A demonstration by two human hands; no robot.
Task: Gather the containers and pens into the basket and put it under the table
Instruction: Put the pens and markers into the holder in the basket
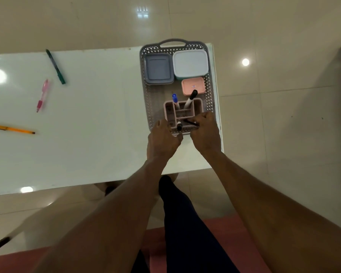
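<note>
both hands at ribbed pink organiser in perforated plastic basket.

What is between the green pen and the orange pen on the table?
The pink pen lies between the green pen and the orange pen on the white table, seen in the head view.

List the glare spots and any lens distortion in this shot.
Head view: round lamp reflections glare on the white table at its left edge and near its front edge; more bright spots on the tiled floor beyond and right of the basket. The wide-angle lens bows the table's edges. Both hands are dim but readable.
</note>
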